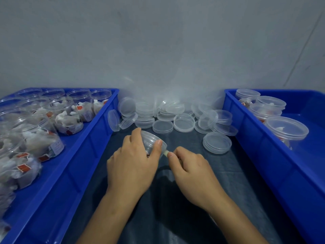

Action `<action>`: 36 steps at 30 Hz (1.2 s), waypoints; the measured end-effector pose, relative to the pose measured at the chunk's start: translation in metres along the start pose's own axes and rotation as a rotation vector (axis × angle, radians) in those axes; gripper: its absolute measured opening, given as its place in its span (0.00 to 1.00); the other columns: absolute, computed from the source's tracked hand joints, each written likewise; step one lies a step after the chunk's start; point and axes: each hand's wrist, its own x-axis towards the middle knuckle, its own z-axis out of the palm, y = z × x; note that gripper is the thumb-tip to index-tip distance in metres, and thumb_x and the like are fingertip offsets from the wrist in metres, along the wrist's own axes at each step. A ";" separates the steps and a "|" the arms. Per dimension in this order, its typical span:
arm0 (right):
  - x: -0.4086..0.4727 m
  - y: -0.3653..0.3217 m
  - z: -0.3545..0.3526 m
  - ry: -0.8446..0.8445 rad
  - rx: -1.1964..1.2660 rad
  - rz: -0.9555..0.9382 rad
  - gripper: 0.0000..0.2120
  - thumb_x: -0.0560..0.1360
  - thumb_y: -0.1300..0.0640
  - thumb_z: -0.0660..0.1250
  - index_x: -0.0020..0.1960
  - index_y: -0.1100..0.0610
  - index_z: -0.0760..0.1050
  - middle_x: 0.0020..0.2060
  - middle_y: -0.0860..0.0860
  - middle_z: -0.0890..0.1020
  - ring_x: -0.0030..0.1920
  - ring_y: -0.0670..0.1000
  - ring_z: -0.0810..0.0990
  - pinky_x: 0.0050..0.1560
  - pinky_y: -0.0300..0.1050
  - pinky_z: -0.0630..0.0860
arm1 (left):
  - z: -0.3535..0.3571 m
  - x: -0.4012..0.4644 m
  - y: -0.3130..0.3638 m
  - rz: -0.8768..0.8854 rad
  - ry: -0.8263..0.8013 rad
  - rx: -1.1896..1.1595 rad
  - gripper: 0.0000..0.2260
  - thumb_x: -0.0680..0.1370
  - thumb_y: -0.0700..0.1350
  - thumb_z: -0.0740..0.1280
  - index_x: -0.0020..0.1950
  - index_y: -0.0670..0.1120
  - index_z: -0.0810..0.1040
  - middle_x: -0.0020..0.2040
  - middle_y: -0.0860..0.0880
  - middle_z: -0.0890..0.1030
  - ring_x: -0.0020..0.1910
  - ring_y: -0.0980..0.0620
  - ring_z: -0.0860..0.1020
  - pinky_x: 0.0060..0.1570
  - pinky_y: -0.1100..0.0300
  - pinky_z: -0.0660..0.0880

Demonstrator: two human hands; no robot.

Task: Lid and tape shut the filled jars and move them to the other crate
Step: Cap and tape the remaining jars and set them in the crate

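My left hand (133, 162) grips a clear lidded jar (152, 142) tilted on its side over the dark table cover, thumb across its lid. My right hand (189, 169) pinches a pale strip of tape (165, 152) right at the jar's lid edge. The left blue crate (98, 136) holds several open jars (68, 118) filled with tea bags. In the right blue crate (246, 131) stand several lidded jars (286, 131). A pile of loose clear lids (175, 115) lies between the crates at the back.
One separate lid (217, 142) lies near the right crate's wall. The dark table cover (168, 199) runs between the crates under my forearms. A grey wall stands directly behind the lids.
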 end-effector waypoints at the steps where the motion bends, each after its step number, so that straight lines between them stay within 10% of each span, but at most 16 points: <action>1: 0.000 -0.001 0.000 0.004 -0.022 -0.012 0.20 0.82 0.39 0.54 0.38 0.50 0.65 0.29 0.47 0.74 0.37 0.58 0.75 0.42 0.58 0.73 | 0.001 0.000 0.001 -0.006 -0.016 0.007 0.32 0.78 0.75 0.50 0.75 0.57 0.62 0.64 0.49 0.80 0.59 0.40 0.81 0.47 0.48 0.66; 26: 0.003 0.006 -0.016 0.186 -0.282 -0.117 0.16 0.77 0.41 0.44 0.43 0.50 0.63 0.27 0.49 0.71 0.31 0.57 0.71 0.33 0.54 0.62 | -0.001 0.005 -0.006 -0.102 -0.137 -0.792 0.23 0.73 0.70 0.67 0.60 0.56 0.76 0.46 0.59 0.86 0.43 0.62 0.85 0.46 0.57 0.74; 36: 0.003 0.007 -0.015 0.182 -0.292 -0.122 0.15 0.79 0.41 0.44 0.43 0.48 0.63 0.26 0.47 0.72 0.29 0.54 0.72 0.33 0.52 0.66 | -0.003 0.006 -0.009 -0.121 -0.201 -0.907 0.23 0.69 0.74 0.69 0.55 0.60 0.77 0.47 0.53 0.87 0.44 0.53 0.88 0.56 0.40 0.81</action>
